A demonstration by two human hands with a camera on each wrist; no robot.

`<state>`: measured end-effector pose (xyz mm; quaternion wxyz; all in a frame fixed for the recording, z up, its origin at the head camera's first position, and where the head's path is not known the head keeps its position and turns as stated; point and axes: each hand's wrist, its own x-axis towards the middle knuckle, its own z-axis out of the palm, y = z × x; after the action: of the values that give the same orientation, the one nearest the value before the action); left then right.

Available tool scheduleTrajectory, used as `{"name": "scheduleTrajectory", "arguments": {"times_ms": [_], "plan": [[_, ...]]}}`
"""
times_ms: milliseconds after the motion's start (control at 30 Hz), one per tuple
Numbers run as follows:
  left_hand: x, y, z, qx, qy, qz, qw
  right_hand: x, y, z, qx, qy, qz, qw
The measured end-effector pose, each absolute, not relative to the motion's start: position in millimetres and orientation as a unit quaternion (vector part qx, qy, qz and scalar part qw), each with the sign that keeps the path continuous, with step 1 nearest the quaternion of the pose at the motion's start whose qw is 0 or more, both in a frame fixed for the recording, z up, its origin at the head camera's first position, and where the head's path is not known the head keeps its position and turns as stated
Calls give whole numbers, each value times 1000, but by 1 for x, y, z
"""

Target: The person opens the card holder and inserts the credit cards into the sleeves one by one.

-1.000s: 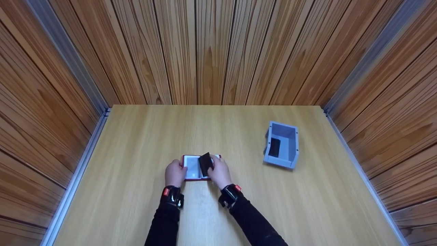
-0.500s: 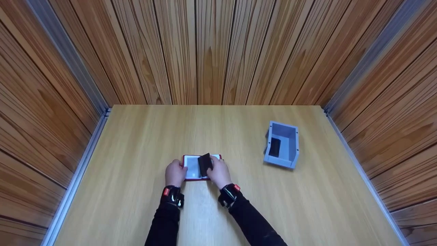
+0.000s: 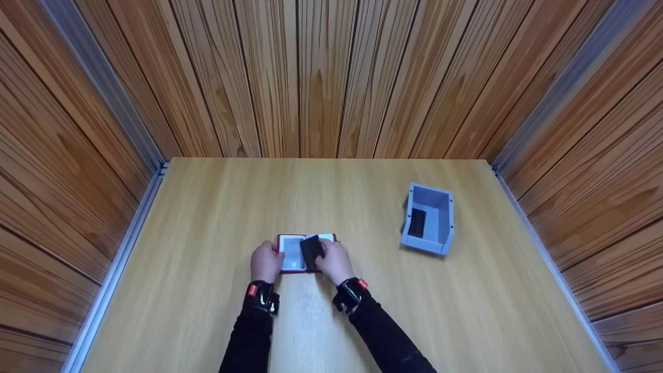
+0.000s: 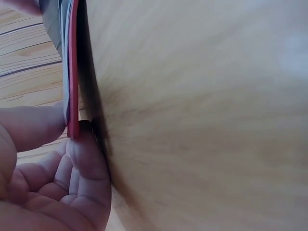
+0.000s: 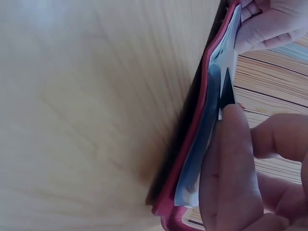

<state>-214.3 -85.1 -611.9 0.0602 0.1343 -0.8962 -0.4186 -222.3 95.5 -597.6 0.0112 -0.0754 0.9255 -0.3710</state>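
A red-covered card holder (image 3: 293,253) with pale plastic pages lies open near the middle of the table. My left hand (image 3: 266,262) pinches its left edge between thumb and fingers; in the left wrist view the red cover (image 4: 73,72) runs between them. Over the right-hand pages, a dark card (image 3: 312,252) is pinched by my right hand (image 3: 334,261). Seen from the right wrist, this card (image 5: 227,90) juts past the fingertips, close along the clear pages (image 5: 202,139). Whether its lower edge sits inside a sleeve cannot be told.
A grey-blue bin (image 3: 443,220) stands to the right on the wooden table (image 3: 466,311), with a black flat piece (image 3: 417,223) inside near its left wall. Wood-panelled walls (image 3: 321,77) enclose the table at the back and sides.
The dark card's top edge has come down slightly towards me, and its face shows a little flatter over the pages. My left hand keeps its place on the card holder.
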Motion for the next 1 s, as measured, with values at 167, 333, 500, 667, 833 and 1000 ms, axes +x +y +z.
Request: {"name": "scheduleTrajectory", "arguments": {"times_ms": [167,333,500,667,833,1000], "plan": [[-215,-84,-612,144,-896,-419,44,-223,95,-597,-69,924,-376,19],[-215,-84,-612,138,-899,-413,44,-223,94,-599,-71,925,-373,12],[-212,-85,-614,108,-902,-408,91,-224,92,-602,-77,928,-365,-11],[-213,-85,-614,103,-903,-406,101,-225,88,-604,-75,931,-354,-40],[-214,-85,-614,112,-903,-405,83,-227,86,-606,-68,939,-334,-46],[-213,-86,-614,113,-904,-404,85,-228,88,-604,-68,941,-330,-39]]}}
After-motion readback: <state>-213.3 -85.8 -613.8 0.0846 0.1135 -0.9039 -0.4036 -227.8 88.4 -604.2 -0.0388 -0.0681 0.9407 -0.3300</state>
